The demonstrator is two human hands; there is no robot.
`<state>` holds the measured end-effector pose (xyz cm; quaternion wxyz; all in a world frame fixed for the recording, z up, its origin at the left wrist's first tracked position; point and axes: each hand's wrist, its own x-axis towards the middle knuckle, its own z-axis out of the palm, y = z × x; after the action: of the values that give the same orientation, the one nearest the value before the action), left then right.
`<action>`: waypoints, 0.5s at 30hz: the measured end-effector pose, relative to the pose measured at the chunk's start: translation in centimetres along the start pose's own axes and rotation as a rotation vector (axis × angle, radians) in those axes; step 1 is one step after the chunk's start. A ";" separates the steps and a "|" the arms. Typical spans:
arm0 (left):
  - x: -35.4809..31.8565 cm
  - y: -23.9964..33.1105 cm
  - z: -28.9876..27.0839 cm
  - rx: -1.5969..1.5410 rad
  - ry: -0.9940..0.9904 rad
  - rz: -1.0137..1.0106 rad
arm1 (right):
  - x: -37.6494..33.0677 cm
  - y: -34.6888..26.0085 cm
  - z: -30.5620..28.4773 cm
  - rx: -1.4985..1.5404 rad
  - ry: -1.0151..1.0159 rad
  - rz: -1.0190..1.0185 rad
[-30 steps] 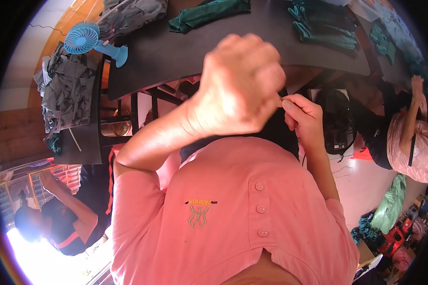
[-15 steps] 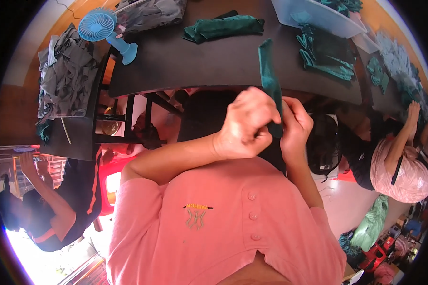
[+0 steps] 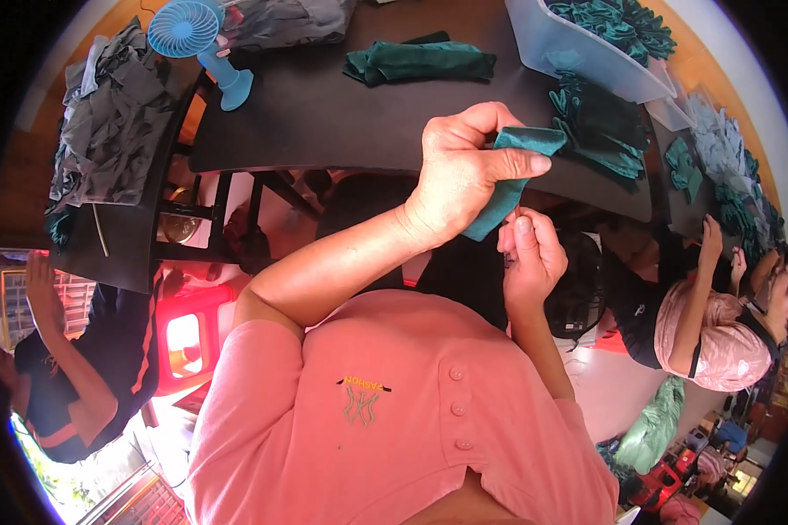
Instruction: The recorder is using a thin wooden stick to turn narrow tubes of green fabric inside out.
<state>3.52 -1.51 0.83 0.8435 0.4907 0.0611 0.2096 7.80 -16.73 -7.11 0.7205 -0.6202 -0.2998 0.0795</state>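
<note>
My left hand is closed on a strip of dark green velvet fabric, with the thumb lying over it. The strip folds over at the top, and its lower end hangs down beside my right hand. My right hand is closed in a pinch close to the strip's lower edge. Whatever sits between its fingertips is too small to make out. Both hands are raised in front of my chest, short of the dark table.
A folded green velvet bundle and a stack of green pieces lie on the table. Behind the stack stands a clear bin. A blue fan stands near grey cloth piles. People sit on both sides.
My left hand has risen and turned, and the strip now folds over at its top. My right hand has dropped slightly, toward the strip's lower end. The view has shifted a little.
</note>
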 end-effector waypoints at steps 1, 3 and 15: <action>0.0 -0.2 0.3 0.038 -0.006 0.097 | -0.1 -0.1 0.1 0.018 0.020 -0.003; -0.1 -0.4 0.7 0.073 -0.012 0.192 | -0.2 -0.3 0.4 0.040 0.016 -0.004; -1.1 -2.0 0.7 0.047 -0.104 0.276 | -1.5 0.5 0.7 0.097 -0.203 0.000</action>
<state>3.29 -3.41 -0.65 0.7971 0.5241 -0.0457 0.2963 6.36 -16.74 -8.06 0.7157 -0.5734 -0.3670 0.1561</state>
